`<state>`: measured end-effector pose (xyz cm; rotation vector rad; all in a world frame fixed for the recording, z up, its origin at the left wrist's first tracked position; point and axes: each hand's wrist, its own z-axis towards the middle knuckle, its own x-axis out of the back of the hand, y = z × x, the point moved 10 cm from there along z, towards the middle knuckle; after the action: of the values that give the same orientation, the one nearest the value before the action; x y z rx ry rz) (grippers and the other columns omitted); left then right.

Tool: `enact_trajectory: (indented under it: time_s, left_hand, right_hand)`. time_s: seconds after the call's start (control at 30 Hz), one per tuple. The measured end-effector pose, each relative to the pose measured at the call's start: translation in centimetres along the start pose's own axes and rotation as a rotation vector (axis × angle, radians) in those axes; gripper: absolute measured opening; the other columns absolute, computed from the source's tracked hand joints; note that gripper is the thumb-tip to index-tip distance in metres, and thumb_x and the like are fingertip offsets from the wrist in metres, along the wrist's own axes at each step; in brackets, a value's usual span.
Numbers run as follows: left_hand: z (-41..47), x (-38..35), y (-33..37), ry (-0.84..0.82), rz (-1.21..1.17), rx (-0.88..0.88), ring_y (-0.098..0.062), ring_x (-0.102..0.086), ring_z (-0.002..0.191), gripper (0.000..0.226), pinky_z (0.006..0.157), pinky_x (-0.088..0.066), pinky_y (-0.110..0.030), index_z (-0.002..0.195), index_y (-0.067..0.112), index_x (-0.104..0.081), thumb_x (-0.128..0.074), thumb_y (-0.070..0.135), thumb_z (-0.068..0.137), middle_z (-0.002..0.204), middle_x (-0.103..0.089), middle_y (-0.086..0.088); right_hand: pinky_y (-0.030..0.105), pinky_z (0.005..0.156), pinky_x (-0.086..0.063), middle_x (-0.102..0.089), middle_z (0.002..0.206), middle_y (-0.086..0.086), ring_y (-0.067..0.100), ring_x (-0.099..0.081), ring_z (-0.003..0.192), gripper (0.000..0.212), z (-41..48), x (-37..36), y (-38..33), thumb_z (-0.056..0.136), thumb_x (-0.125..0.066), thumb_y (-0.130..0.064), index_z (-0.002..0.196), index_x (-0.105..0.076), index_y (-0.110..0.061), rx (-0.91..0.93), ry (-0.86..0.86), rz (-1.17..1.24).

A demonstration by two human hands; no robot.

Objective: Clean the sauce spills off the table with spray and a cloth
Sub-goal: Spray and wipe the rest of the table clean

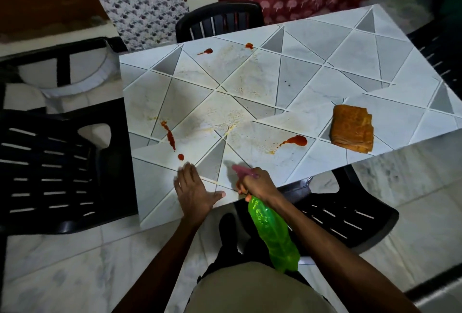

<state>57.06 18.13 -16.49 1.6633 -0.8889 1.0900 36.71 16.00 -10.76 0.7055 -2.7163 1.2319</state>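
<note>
Clamped at the right grip (255, 184) round the neck of the spray bottle (273, 232), fingers curled under its pink trigger head (243, 172). Spread flat at the left grip (193, 192), palm down on the near edge of the desk (325, 50), holding nothing, just beside the bottle's head.

Hangs across that near edge: pink head over the desk, green body off it and back toward the lap. Runs, by long axis, from the base low and near up to the nozzle, tilted well forward rather than upright. Points away and slightly left, toward the small red drop (180, 156) and the long streak (170, 135) just beyond the left grip.

Looks like an early stage, with spraying under way or about to begin. No wiping done on the red marks: besides those two, a tailed blob (295, 141) right of the nozzle, plus a far left spot (207, 51) and a far right spot (249, 45) toward the far edge. Across the middle, pale yellowish smearing, either spray or thinned sauce; impossible to tell which. Left to do: wetting the spills, then fetching the folded orange cloth (352, 128), lying on the right side of the desk well apart from both grips, and wiping
</note>
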Motion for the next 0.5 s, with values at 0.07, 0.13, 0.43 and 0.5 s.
enact_trajectory:
  time_s: [0.07, 0.13, 0.43, 0.5]
  left_hand:
    - [-0.2, 0.0, -0.1, 0.003, -0.034, -0.005, -0.04, -0.032, 0.141, 0.135, 0.114, -0.025, -0.054, 0.145, -0.002, -0.038, -0.066, 0.083, 0.043, 0.151, -0.039, -0.021]
    - [-0.1, 0.0, 0.2, -0.01, -0.055, -0.012, -0.04, -0.03, 0.142, 0.135, 0.116, -0.025, -0.054, 0.147, 0.0, -0.036, -0.08, 0.071, 0.041, 0.152, -0.036, -0.021]
    - [3.1, -2.6, 11.1, -0.197, -0.105, -0.28, -0.029, -0.015, 0.148, 0.102, 0.117, -0.021, -0.047, 0.149, 0.02, -0.034, -0.079, 0.057, 0.065, 0.161, -0.017, -0.006]
    - [3.7, -3.4, 15.4, -0.215, -0.11, -0.354, -0.027, -0.016, 0.148, 0.091, 0.117, -0.021, -0.045, 0.148, 0.019, -0.036, -0.076, 0.052, 0.073, 0.161, -0.019, -0.004]
  right_hand:
    - [0.041, 0.062, -0.062, -0.073, 0.067, 0.013, 0.027, -0.066, 0.05, 0.02, 0.4, -0.2, 0.5, 0.079, -0.059, -0.018, 0.072, -0.074, -0.006, -0.032, 0.03, 0.014]
    - [0.033, 0.056, -0.058, -0.073, 0.073, 0.017, 0.024, -0.063, 0.047, 0.018, 0.1, 0.1, 0.3, 0.079, -0.057, -0.011, 0.075, -0.074, -0.008, -0.022, 0.04, 0.063]
    - [0.029, 0.057, -0.051, -0.066, 0.07, 0.015, 0.024, -0.06, 0.05, 0.029, -2.1, 11.8, 0.8, 0.074, -0.056, -0.022, 0.091, -0.078, -0.016, 0.089, 0.211, 0.227]
    - [0.028, 0.054, -0.049, -0.065, 0.076, 0.02, 0.025, -0.057, 0.049, 0.029, -3.1, 16.3, 0.8, 0.086, -0.053, -0.009, 0.101, -0.077, -0.014, 0.147, 0.269, 0.318]
